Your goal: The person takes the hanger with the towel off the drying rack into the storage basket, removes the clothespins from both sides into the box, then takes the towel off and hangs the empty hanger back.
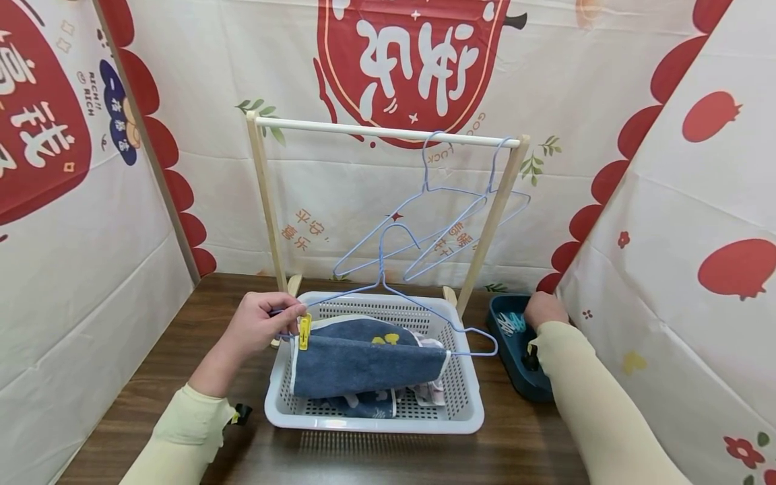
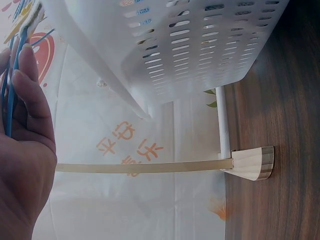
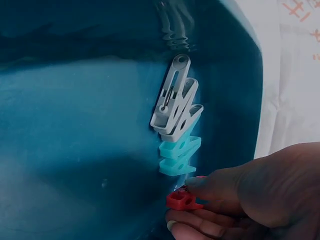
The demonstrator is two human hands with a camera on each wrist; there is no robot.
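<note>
My left hand (image 1: 254,327) grips the left end of a blue wire hanger (image 1: 388,286), which I hold over a light grey basket (image 1: 376,426). A dark blue cloth (image 1: 370,367) hangs folded over the hanger's lower bar, and a yellow clothespin (image 1: 305,332) clamps its left corner. My right hand (image 1: 544,310) is inside a dark teal tray (image 1: 524,384) at the right. In the right wrist view its thumb and fingers pinch a red clothespin (image 3: 181,200). Beside that lie turquoise clothespins (image 3: 179,165) and whitish clothespins (image 3: 172,95) in a row.
Behind the basket stands a wooden rack (image 1: 261,202) with a white rail (image 1: 364,129). Two more blue hangers (image 1: 378,225) hang from the rail's right end. More cloths (image 1: 360,404) lie in the basket. Printed fabric walls (image 1: 212,60) enclose the wooden table (image 1: 200,316).
</note>
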